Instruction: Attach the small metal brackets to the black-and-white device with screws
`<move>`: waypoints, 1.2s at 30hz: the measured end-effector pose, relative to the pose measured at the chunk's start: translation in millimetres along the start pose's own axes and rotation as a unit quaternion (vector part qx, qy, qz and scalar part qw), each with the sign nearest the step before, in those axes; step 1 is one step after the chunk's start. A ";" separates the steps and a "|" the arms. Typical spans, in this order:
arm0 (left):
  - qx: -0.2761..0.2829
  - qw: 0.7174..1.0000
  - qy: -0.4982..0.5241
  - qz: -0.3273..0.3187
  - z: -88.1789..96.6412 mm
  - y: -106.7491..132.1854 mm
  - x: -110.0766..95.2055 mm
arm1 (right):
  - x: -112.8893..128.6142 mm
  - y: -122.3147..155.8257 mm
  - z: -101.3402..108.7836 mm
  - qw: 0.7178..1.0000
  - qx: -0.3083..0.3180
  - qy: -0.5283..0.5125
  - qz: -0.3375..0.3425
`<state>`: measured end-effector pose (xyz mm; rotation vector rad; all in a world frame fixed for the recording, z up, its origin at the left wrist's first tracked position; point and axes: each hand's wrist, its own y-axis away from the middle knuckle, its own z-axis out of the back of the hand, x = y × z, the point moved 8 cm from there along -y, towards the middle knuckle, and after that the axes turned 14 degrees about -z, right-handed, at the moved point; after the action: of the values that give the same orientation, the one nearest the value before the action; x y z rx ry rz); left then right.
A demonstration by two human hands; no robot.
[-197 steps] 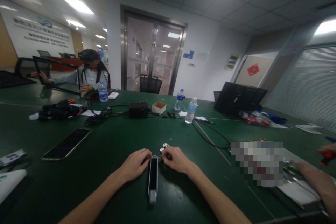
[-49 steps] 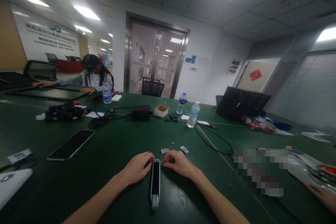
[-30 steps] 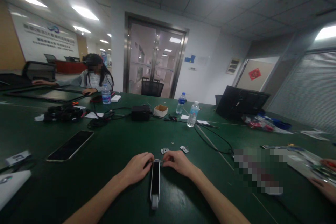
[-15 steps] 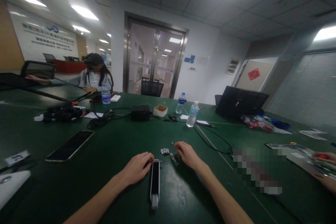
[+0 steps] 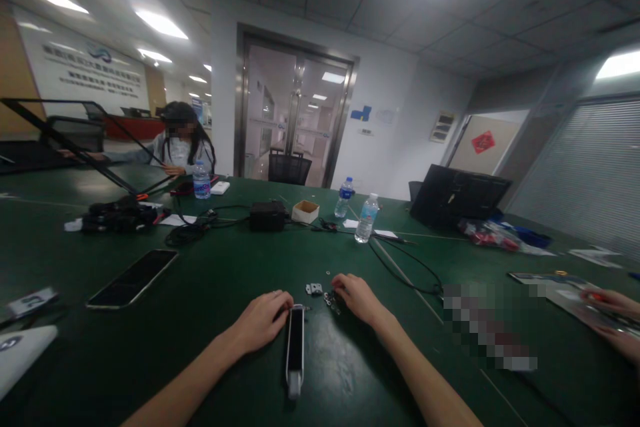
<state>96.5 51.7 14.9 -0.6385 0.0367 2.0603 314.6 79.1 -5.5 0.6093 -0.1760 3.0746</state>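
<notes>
A long narrow black device with a silver frame (image 5: pixel 295 351) lies lengthwise on the green table (image 5: pixel 210 280) in front of me. My left hand (image 5: pixel 260 321) rests curled against its far left end, fingertips touching it. My right hand (image 5: pixel 354 296) has left the device and lies just beyond it, fingers curled over small metal parts (image 5: pixel 329 299). One small silver hinge-like piece (image 5: pixel 314 289) sits left of that hand. What the right fingers hold, if anything, is hidden.
A phone (image 5: pixel 132 277) lies at the left, cables and a black box (image 5: pixel 267 215) further back, two water bottles (image 5: pixel 365 217) and a small carton (image 5: pixel 305 211). A person sits at the far left lifting a thin black frame (image 5: pixel 75 147). Another person's hands (image 5: pixel 615 320) work at the right edge.
My right hand left the device's top end and moved right and forward to the small metal parts. The hinge piece once to its right is now under that hand. The far person raised the black frame.
</notes>
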 end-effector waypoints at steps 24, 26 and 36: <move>-0.003 1.000 0.017 -0.001 -1.6 -1.2 4.0 | 21.8 9.5 0.4 0.999 0.041 0.027 0.004; -0.002 1.000 0.017 -0.002 -2.3 -1.3 5.0 | 20.6 9.4 1.1 0.999 0.034 0.035 -0.001; -0.002 1.000 0.012 -0.007 -5.4 -1.4 9.3 | 26.9 10.1 -0.7 0.998 0.034 0.055 -0.015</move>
<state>96.0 58.3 6.3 -0.6635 0.0429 2.0395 289.3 68.6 3.0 0.4401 -0.0604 3.0855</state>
